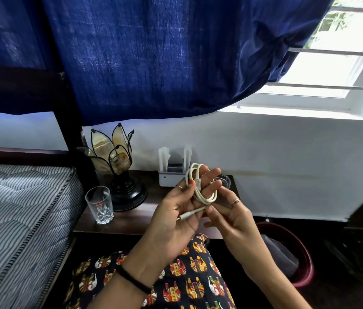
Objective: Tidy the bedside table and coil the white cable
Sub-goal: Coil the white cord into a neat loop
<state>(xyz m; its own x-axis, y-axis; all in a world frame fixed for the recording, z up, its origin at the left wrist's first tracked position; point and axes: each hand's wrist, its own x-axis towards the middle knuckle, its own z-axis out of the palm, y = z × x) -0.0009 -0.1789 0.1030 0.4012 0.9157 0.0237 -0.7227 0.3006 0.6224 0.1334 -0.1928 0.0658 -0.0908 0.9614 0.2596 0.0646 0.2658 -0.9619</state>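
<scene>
Dark bedside table [131, 217] under a blue curtain [153, 59], holding a lamp [118, 166], glass [99, 205] and white stand [171, 175]. Above it, the cable [200, 186] sits looped round the left hand's [176, 210] extended fingers, thumb pressing the loops. Right hand [231, 216] pinches the free tail near the plug. Loops run long axis up-down; plug end points left, toward the bed. Judgement: keep thumb pressure, wind the tail snugly across the loops, then tuck the plug
</scene>
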